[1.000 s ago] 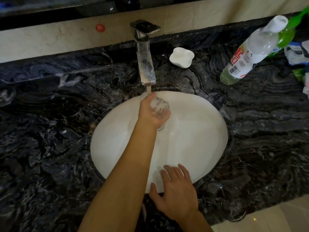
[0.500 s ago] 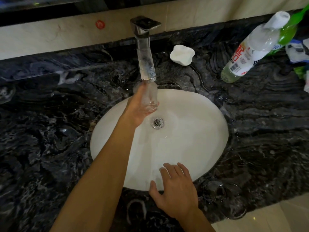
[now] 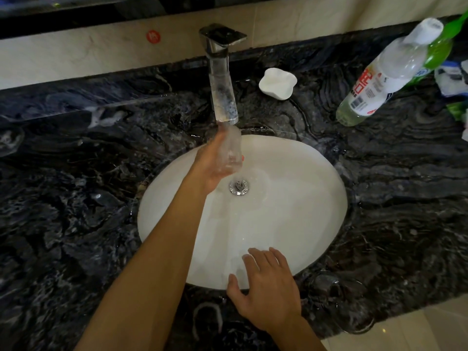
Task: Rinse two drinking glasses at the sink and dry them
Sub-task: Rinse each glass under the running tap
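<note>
The left hand (image 3: 214,164) was wrapped around a clear drinking glass (image 3: 233,154), gripping it directly beneath the spout of the chrome faucet (image 3: 222,79), above the white sink (image 3: 291,211) and just behind its drain (image 3: 238,187). The right hand (image 3: 268,290) lay flat with fingers spread and nothing in it, on the near rim of the sink. A second glass (image 3: 329,282), faint against the dark marble counter (image 3: 63,211), stood just right of that hand, at the sink's near right edge.
</note>
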